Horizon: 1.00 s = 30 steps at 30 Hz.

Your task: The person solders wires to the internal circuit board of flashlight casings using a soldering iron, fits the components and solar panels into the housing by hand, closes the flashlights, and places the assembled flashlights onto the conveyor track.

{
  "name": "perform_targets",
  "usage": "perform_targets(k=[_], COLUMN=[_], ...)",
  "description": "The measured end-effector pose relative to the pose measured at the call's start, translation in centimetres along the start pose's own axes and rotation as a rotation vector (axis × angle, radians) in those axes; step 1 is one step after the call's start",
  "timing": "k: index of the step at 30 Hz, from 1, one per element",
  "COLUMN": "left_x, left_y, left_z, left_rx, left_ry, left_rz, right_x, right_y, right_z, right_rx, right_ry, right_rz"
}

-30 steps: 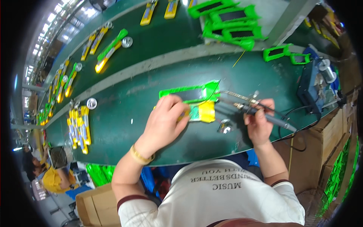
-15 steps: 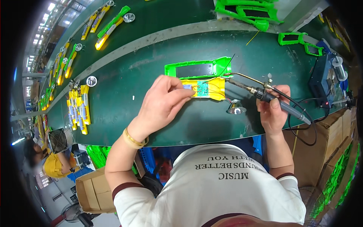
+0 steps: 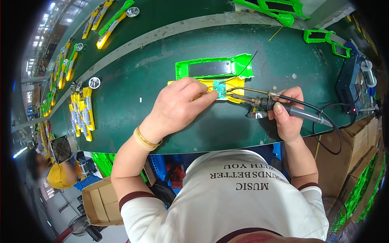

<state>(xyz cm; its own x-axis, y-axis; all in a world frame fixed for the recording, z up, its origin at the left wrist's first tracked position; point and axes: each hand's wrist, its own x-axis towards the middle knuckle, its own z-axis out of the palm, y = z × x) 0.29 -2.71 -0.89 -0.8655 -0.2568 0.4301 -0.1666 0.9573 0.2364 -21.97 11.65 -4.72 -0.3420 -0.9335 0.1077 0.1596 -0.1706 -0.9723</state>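
Observation:
My right hand (image 3: 288,118) grips a soldering iron (image 3: 302,113), a grey-handled one with a thin solder-feed tube along its top. The iron's tip reaches over the yellow flashlight housing (image 3: 240,84), close to the green circuit board (image 3: 220,89) inside it. My left hand (image 3: 180,103) is closed in a pinch at the board's left edge; its fingers hide what they hold. Thin wires run near the board. A silver reflector cup (image 3: 257,115) lies below the iron, partly covered. Just beyond the yellow housing rests a green housing half (image 3: 242,67) with a dark panel.
Several yellow housings with battery cells (image 3: 83,113) are stacked on the left. A solder spool (image 3: 368,73) and a blue soldering station (image 3: 344,89) stand at the right. Green frames (image 3: 318,36) lie at the far right. Another person (image 3: 60,175) sits at the lower left.
The soldering iron in my right hand has moved left, bringing its tip over the circuit board. My left hand has slid right along the yellow housing, toward the board. The view has shifted slightly.

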Motion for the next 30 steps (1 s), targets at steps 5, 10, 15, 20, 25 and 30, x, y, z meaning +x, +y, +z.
perform_targets(k=[5, 10, 15, 20, 25, 30], left_x=[0.1, 0.2, 0.3, 0.2, 0.2, 0.2], left_y=[0.0, 0.1, 0.3, 0.3, 0.4, 0.3], left_z=[0.1, -0.1, -0.1, -0.2, -0.3, -0.3], left_rx=[0.093, 0.129, 0.152, 0.112, 0.127, 0.13], left_ry=[-0.012, -0.04, -0.05, -0.071, -0.079, -0.087], left_rz=[0.046, 0.061, 0.06, 0.047, 0.052, 0.056], right_x=[0.4, 0.5, 0.6, 0.5, 0.4, 0.4], right_y=[-0.1, -0.5, -0.4, -0.5, -0.6, -0.5], right_z=[0.2, 0.2, 0.3, 0.3, 0.0, -0.8], right_rx=[-0.053, -0.053, -0.075, -0.038, 0.112, 0.228], right_ry=[-0.033, -0.07, -0.052, -0.055, -0.04, 0.131], right_rz=[-0.015, 0.012, 0.05, 0.134, 0.066, -0.052])
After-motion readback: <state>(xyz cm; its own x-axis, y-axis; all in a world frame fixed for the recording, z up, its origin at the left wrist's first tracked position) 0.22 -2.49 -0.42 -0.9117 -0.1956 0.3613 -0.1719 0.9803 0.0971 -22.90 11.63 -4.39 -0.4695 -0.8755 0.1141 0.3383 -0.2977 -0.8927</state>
